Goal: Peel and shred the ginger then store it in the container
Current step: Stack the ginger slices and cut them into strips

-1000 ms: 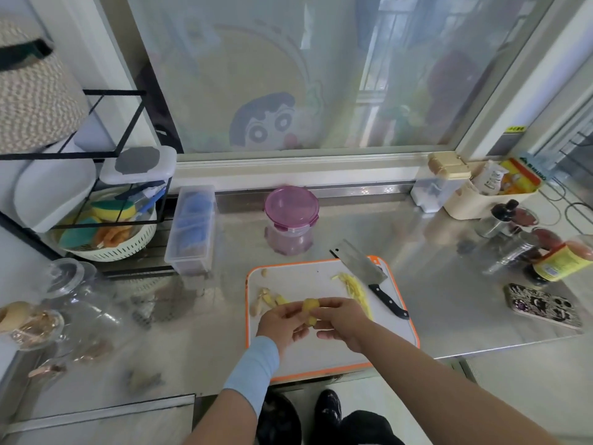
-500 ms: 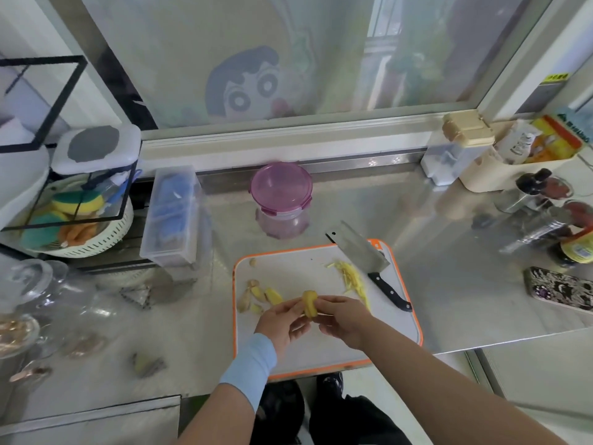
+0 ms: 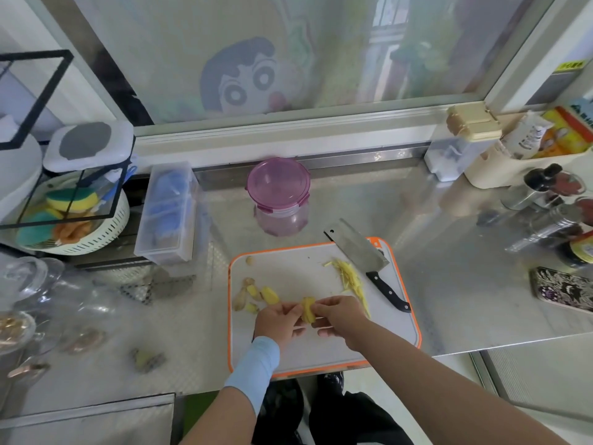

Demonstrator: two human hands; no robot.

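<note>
Over the near half of the board (image 3: pixel 288 274), the left grip (image 3: pixel 277 322) and the right grip (image 3: pixel 340 316) meet on one yellow ginger piece (image 3: pixel 307 311). Both are clamped on it. The left one's fingers curl round its left side, and the right one's thumb and fingers pinch its right side. The piece stands roughly upright between them, low over the board; I cannot tell whether it touches the board. A pale blue sleeve (image 3: pixel 256 364) covers the left wrist.

The board is white with an orange rim and lies at the near edge of the steel counter (image 3: pixel 449 284). On its left part lie peeled bits (image 3: pixel 268 293) and brownish peel (image 3: pixel 240 300), just beside the left grip. To the right a strip of shreds (image 3: pixel 349 277) runs from mid-board toward the right grip. The cleaver (image 3: pixel 356 248) lies just beside the shreds, with its blade over the far right corner and its black handle pointing near and right.

Behind the board, apart from it, stands the container (image 3: pixel 278 184) with its pink lid on. Left of it sits a clear box (image 3: pixel 167 213) holding blue things. A phone (image 3: pixel 561 289) lies well to the right.
</note>
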